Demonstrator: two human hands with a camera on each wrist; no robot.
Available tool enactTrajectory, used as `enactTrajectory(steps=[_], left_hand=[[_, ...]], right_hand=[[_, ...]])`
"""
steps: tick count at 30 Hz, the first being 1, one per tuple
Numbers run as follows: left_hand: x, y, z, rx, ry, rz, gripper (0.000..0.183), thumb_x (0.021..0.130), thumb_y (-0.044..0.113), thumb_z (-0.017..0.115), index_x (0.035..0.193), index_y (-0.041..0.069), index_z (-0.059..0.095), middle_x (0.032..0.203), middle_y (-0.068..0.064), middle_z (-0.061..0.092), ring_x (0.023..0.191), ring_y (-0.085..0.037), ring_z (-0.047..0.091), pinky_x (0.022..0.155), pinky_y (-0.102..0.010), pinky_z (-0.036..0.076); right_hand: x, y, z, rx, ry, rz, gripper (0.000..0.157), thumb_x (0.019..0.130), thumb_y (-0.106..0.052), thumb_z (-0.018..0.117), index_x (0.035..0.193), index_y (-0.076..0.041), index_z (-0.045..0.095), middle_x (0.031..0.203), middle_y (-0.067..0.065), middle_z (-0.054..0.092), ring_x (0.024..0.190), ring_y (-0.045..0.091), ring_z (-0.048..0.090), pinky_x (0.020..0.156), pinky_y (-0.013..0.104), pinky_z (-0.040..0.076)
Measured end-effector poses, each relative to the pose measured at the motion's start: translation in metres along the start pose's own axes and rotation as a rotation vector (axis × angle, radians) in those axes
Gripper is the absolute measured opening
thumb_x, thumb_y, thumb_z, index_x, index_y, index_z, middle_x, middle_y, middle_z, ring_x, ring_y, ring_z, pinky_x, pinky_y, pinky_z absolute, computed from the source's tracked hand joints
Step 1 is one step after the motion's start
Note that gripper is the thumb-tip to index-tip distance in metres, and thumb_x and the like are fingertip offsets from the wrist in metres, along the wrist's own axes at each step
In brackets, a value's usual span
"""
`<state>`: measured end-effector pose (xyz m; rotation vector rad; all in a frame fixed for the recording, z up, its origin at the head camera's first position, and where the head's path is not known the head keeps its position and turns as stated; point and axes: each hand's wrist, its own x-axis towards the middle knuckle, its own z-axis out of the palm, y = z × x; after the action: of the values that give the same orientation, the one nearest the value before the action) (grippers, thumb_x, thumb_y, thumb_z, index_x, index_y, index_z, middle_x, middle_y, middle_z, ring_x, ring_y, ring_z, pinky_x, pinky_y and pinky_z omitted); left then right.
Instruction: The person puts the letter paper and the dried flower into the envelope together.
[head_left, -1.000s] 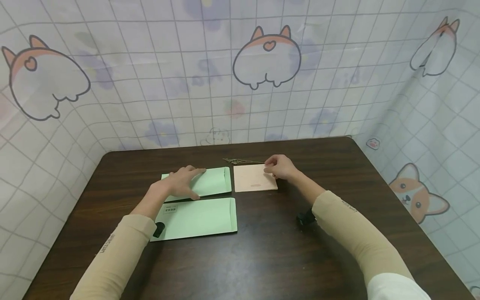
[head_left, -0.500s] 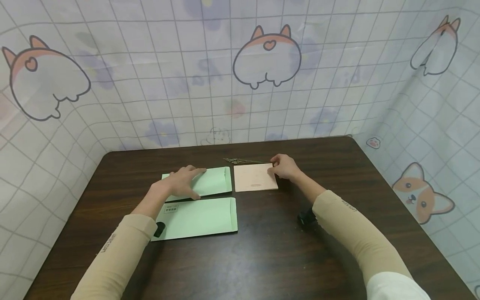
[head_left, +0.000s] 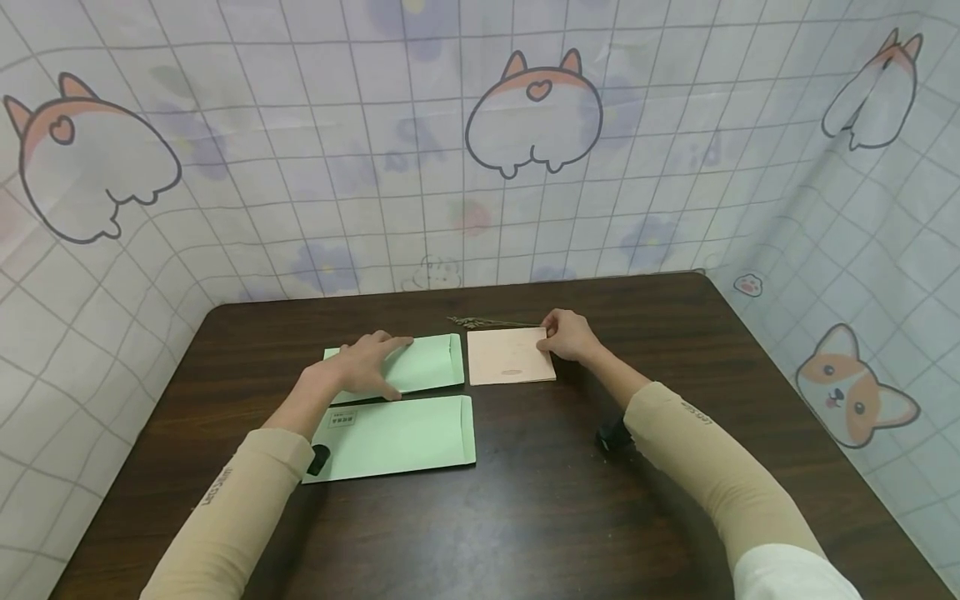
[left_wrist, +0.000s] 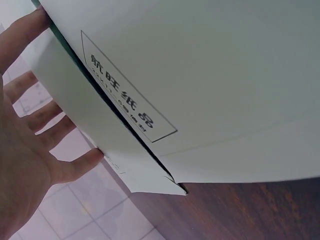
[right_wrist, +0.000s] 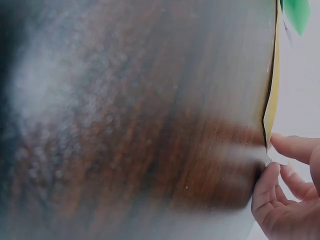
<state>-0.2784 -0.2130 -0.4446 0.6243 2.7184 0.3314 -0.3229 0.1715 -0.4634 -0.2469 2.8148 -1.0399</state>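
Observation:
My left hand, fingers spread, rests on the upper green envelope. In the left wrist view the thumb and fingertips lie along its edges. Below it, a larger green envelope with a boxed printed label lies flat under my left wrist. My right hand pinches the upper right corner of a cream envelope. The right wrist view shows thumb and curled fingers at that envelope's yellowish edge. A dried flower sprig lies just behind the cream envelope, its stem reaching to my right fingertips.
Everything lies on a dark wooden table. Behind and beside it hangs a white checked curtain with corgi drawings. A black wrist camera sits under my right forearm.
My right hand has shifted slightly right, to the cream envelope's corner, then stayed nearly still. The left hand and the green envelopes have not visibly moved.

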Motion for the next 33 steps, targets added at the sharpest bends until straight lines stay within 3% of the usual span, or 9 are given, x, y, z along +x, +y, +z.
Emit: enactTrajectory(steps=[9,15,23,33], left_hand=[[-0.003,0.001,-0.001,-0.007,-0.001,-0.007,0.098,0.085,0.04,0.084,0.163,0.018,0.03,0.159,-0.023,0.032,0.145,-0.046,0.031,0.104,-0.082,0.021],[-0.002,0.001,0.0,-0.002,0.006,-0.001,0.099,0.084,0.042,0.085,0.163,0.017,0.03,0.158,-0.023,0.032,0.144,-0.046,0.032,0.104,-0.082,0.022],[-0.003,0.002,0.0,-0.008,0.007,0.0,0.099,0.085,0.041,0.084,0.164,0.017,0.03,0.159,-0.023,0.032,0.145,-0.046,0.031,0.103,-0.083,0.021],[-0.003,0.001,0.001,-0.004,0.014,-0.002,0.099,0.084,0.041,0.085,0.163,0.017,0.031,0.158,-0.023,0.033,0.144,-0.046,0.032,0.103,-0.083,0.022]], right_hand=[[-0.003,0.001,-0.004,0.129,-0.045,0.013,0.019,0.095,-0.006,0.064,0.111,0.003,0.063,0.096,0.011,0.061,0.071,0.02,0.058,0.062,0.03,0.052],[-0.005,0.001,-0.008,0.25,-0.071,0.034,0.023,0.096,-0.004,0.064,0.116,0.006,0.062,0.103,0.016,0.061,0.084,0.027,0.064,0.073,0.037,0.06],[-0.007,0.003,-0.012,0.37,-0.107,0.029,0.031,0.098,0.0,0.061,0.126,0.013,0.058,0.111,0.024,0.061,0.099,0.038,0.065,0.084,0.043,0.059],[-0.008,0.004,-0.014,0.488,-0.116,0.059,0.033,0.102,-0.001,0.058,0.133,0.01,0.054,0.125,0.025,0.055,0.106,0.037,0.063,0.086,0.04,0.059]])
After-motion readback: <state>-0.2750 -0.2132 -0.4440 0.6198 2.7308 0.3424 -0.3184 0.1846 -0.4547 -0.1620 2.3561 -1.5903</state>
